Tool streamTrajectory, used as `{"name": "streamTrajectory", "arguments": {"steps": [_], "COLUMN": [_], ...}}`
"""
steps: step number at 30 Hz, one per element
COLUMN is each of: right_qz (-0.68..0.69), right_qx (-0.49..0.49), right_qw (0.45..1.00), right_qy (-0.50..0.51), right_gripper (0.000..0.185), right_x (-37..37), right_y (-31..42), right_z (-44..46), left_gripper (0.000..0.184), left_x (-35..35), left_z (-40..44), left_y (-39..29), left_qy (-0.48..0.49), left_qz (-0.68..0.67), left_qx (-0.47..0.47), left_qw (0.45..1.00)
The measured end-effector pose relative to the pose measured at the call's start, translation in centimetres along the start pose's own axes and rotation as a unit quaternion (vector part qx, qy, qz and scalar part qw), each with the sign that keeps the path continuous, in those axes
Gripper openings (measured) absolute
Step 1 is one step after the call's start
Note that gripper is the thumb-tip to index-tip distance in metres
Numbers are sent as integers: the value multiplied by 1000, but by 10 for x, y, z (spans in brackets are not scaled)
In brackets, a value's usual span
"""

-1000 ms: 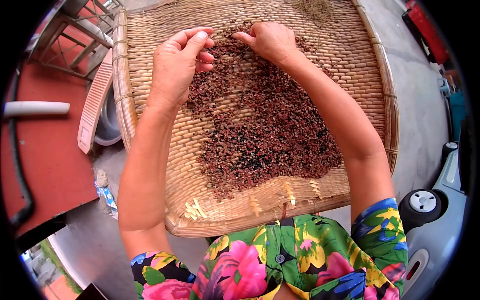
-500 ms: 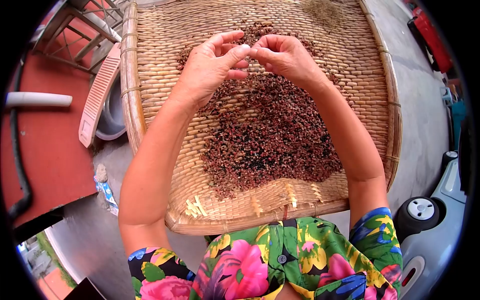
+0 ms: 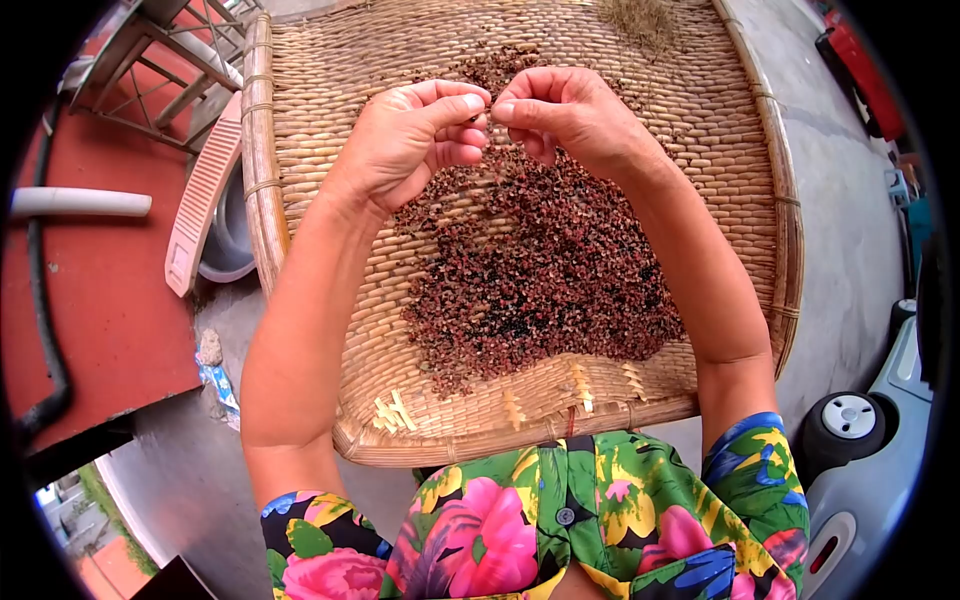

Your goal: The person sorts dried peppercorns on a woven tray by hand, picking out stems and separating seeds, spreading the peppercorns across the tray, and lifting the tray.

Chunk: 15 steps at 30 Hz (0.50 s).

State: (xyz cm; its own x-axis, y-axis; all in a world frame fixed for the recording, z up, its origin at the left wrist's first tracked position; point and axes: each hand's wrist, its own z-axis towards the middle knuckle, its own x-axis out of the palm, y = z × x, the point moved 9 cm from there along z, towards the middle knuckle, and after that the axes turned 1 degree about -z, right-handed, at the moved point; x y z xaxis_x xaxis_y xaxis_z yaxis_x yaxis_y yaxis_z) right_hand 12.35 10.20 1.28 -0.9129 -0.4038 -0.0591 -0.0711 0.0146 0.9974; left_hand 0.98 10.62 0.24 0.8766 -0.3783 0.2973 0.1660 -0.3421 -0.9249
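My left hand [image 3: 415,135] and my right hand [image 3: 565,112] are raised over the far part of a woven tray [image 3: 330,200], fingertips almost meeting. Each hand pinches thumb against forefinger. A small dark bit shows by the left fingers, too small to name; whatever the right fingertips hold is hidden. Below the hands spreads a pile of small reddish-brown husks with black seeds [image 3: 540,270], which look like Sichuan peppercorns.
A dry brownish clump [image 3: 645,25] lies at the tray's far right. Left of the tray are a pink ridged board [image 3: 205,195], a grey basin [image 3: 232,235] and a white pipe [image 3: 85,202]. At right stands a blue-grey toy car [image 3: 880,450].
My left hand has shifted slightly left and down, and a narrow gap has opened between the fingertips. The right hand has barely moved, and the pile looks the same.
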Motion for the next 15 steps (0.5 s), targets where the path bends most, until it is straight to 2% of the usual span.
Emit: {"name": "streamTrajectory", "arguments": {"steps": [4,7,11,13,14,15], "right_qz": [-51,-28,-53,-82,-121,-183], "right_qx": [19,22,23,10,-29,-70], "right_qw": [998,998,997,996,991,974], "right_qy": [-26,-49,-44,-25,-56,-112], "right_gripper": [16,18,19,21,23,25], "right_x": [-16,-38,-25,-20,-27,-43], "right_y": [-2,-4,4,7,19,32], "right_z": [3,-1,-1,0,-1,1], "left_gripper": [16,16,17,18,18,18], "left_x": [-12,-27,-15,-8,-9,-8], "left_z": [1,-1,0,2,3,3], "left_y": [-7,-16,-6,0,0,1], "left_qy": [16,-44,-9,24,14,18], "left_qz": [4,1,6,39,92,89], "left_qx": [1,29,7,-10,13,8], "left_qw": [1000,999,1000,999,996,996]}}
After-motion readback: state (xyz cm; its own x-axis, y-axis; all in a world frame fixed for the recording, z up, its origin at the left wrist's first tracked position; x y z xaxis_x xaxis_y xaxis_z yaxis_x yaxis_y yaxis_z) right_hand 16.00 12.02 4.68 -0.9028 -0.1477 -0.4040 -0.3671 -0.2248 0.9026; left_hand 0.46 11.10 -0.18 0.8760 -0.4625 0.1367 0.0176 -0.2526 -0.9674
